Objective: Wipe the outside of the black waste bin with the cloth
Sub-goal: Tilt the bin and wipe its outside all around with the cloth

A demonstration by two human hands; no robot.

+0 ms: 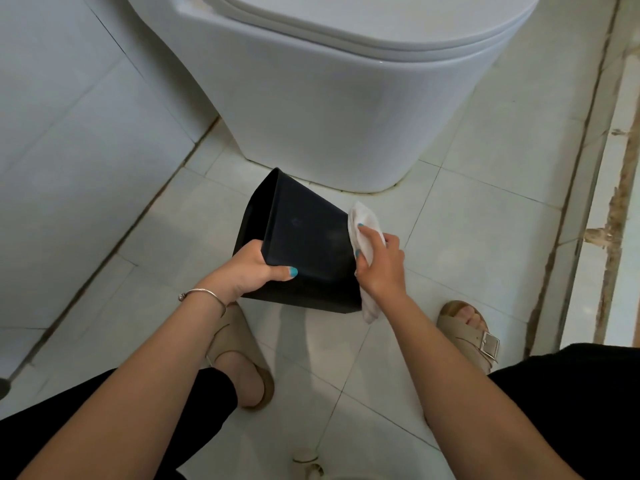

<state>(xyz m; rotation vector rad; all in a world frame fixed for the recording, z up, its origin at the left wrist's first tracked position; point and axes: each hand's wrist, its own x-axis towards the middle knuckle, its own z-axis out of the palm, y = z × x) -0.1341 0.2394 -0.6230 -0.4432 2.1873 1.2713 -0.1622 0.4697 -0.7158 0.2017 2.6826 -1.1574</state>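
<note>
Crouching over the tiled floor (pixel 467 237), the person holds the black bin (pixel 304 237) tipped on its side, off the tiles, in front of the white toilet (pixel 329 109); the bin's open mouth faces left and away, its base points right toward the cloth. The left hand (pixel 254 271) has its grip clamped on the bin's rim at the near corner; the thumb lies flat along the outer wall, the fingers curl inside out of sight. The right hand (pixel 381 268) grips the white cloth (pixel 363 230), fingers curled round it, and presses it against the bin's base end; part of the cloth sticks up above the fingers, and a tail hangs below the wrist beside the bin's lower corner. Nails on both hands are painted teal; a thin silver bangle (pixel 204 296) sits on the left wrist.

Below the bin, between the forearms, the tiles show pale and glossy; a beige sandal (pixel 239 355) is under the left arm, another with a metal buckle (pixel 474 337) just beyond the right arm. Black trousers (pixel 571 393) fill the lower corners. Pale wall tiles (pixel 69 133) run along the left; at the right edge a raised sill (pixel 613 202) with rough brown patches runs front to back, well apart from the bin.
</note>
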